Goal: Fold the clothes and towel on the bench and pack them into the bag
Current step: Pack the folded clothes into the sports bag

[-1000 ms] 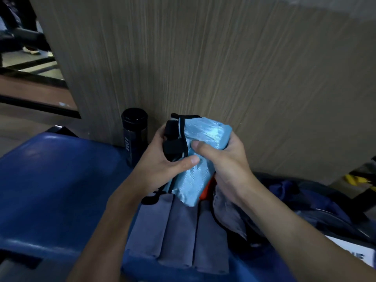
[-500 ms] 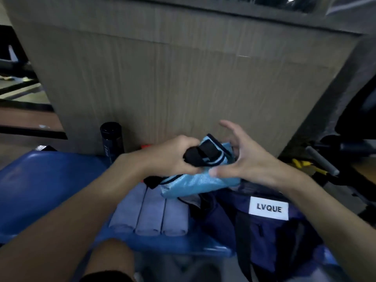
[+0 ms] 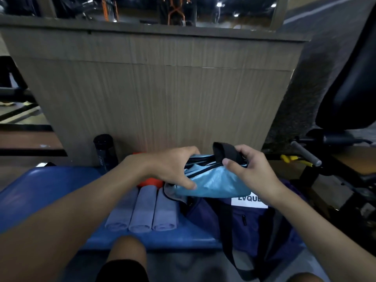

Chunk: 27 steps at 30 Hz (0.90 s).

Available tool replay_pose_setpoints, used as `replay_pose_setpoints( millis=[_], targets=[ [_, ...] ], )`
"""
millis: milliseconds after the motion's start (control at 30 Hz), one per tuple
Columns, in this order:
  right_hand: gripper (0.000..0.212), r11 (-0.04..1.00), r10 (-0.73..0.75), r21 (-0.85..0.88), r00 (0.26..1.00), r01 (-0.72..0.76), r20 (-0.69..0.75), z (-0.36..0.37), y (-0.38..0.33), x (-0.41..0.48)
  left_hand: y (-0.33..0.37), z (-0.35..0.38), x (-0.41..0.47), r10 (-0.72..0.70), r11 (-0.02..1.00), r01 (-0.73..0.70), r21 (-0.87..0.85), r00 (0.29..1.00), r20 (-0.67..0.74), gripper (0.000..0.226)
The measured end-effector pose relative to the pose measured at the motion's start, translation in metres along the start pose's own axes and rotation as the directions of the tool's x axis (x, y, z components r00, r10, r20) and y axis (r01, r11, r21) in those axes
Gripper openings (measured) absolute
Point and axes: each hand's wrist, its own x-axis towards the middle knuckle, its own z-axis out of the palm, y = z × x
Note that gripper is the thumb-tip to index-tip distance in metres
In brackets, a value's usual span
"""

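A folded light-blue garment (image 3: 211,183) with black trim is held above the navy bag (image 3: 252,224), which sits at the right end of the blue bench (image 3: 46,192). My left hand (image 3: 171,167) grips the garment's left side, thumb on the blue fabric. My right hand (image 3: 247,169) grips its right side, fingers curled round the black band at the top. A grey towel (image 3: 142,210) lies on the bench in three side-by-side folds, just left of the bag. An orange item (image 3: 150,182) peeks out behind the towel.
A black bottle (image 3: 104,152) stands at the back of the bench against a wood-grain panel (image 3: 162,102). Black gym equipment with a grey handle (image 3: 305,153) stands at the right. The bag carries a white label (image 3: 249,200). My knee (image 3: 127,253) is at the bench's front edge.
The blue garment has moved right, from above the towel to above the bag. My right hand, spread open half a second ago, now grips the black band.
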Motion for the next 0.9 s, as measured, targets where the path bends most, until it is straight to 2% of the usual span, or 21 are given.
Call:
replay_pose_setpoints(
  millis=[67,133,200,300,367,433,533,600,667,733,800,900],
  targets=[
    [0.013,0.999,0.039,0.0,0.999,-0.039,0.022,-0.005,0.006,-0.003,0.004,0.002,0.004,0.027,0.998,-0.024,0.062,0.999,-0.047,0.037],
    [0.02,0.997,0.027,-0.075,0.998,-0.023,0.051,-0.01,0.013,-0.004,0.005,0.004,0.008,0.031,0.994,-0.025,0.111,0.998,-0.049,0.025],
    [0.039,0.975,-0.022,-0.219,0.994,0.045,0.106,-0.017,0.015,-0.004,0.008,0.005,0.013,0.028,0.986,-0.028,0.162,1.0,0.002,0.02],
    [0.084,0.927,-0.072,-0.334,0.956,0.17,0.285,-0.021,0.009,-0.008,0.021,0.007,0.021,0.042,0.976,-0.057,0.21,0.996,0.076,0.015],
    [0.095,0.878,-0.065,-0.42,0.927,0.229,0.37,-0.017,0.009,-0.01,0.032,0.008,0.028,0.064,0.962,-0.082,0.261,0.995,0.075,0.012],
    [0.09,0.842,-0.029,-0.492,0.929,0.221,0.368,-0.01,0.015,-0.012,0.043,0.008,0.033,0.071,0.949,-0.086,0.303,0.996,0.061,0.012],
    [0.05,0.815,-0.041,-0.551,0.966,0.181,0.256,-0.004,0.026,-0.015,0.048,0.008,0.035,0.03,0.946,-0.039,0.322,0.999,0.033,0.018],
    [0.027,0.866,-0.067,-0.479,0.982,0.146,0.178,-0.003,0.032,-0.017,0.043,0.003,0.032,0.007,0.95,0.0,0.313,1.0,-0.021,0.035],
    [0.017,0.923,-0.047,-0.376,0.993,0.083,0.104,-0.004,0.035,-0.018,0.035,-0.003,0.025,0.022,0.954,0.007,0.299,0.995,-0.093,0.065],
    [0.016,0.965,0.018,-0.263,0.999,-0.007,0.039,-0.006,0.034,-0.019,0.026,-0.006,0.016,0.058,0.99,-0.031,0.14,0.979,-0.195,0.097],
    [0.013,0.986,0.08,-0.144,0.997,-0.081,-0.007,-0.008,0.033,-0.02,0.016,0.0,0.013,0.027,0.984,-0.077,-0.16,0.954,-0.297,0.115],
    [0.013,0.992,0.129,0.007,0.991,-0.129,-0.042,-0.007,0.028,-0.021,0.009,0.026,0.021,-0.157,0.808,-0.072,-0.584,0.93,-0.332,0.127]
  ],
)
